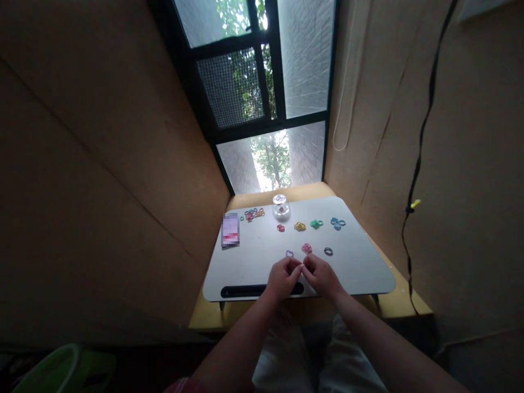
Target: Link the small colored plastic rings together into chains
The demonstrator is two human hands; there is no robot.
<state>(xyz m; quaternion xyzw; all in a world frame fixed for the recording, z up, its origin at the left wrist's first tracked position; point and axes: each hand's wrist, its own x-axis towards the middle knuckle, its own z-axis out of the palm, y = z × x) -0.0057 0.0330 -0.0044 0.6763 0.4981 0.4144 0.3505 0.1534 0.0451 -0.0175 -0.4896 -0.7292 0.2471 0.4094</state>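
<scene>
My left hand (283, 277) and my right hand (321, 274) meet over the near part of a white lap table (254, 267). Thumb and fingers of each are pinched together, tip to tip. Whatever small thing lies between the fingertips is too small to make out. Just beyond them is a pink cluster of small bands (307, 248). A lone purple band (290, 254) lies by my left fingers, and dark bands (328, 251) sit to the right. Farther back, red bands (280, 228), yellow bands (299, 226), green bands (316, 224) and blue bands (338, 223) lie in separate piles.
A clear round container (281, 210) stands at the back. Left of it is a mixed-colour pile of bands (254, 214), with a phone-like rectangle (230, 230), blurred out, at the left edge. A black slot (243, 291) runs along the near edge. Walls flank both sides; a cord (418, 158) hangs right.
</scene>
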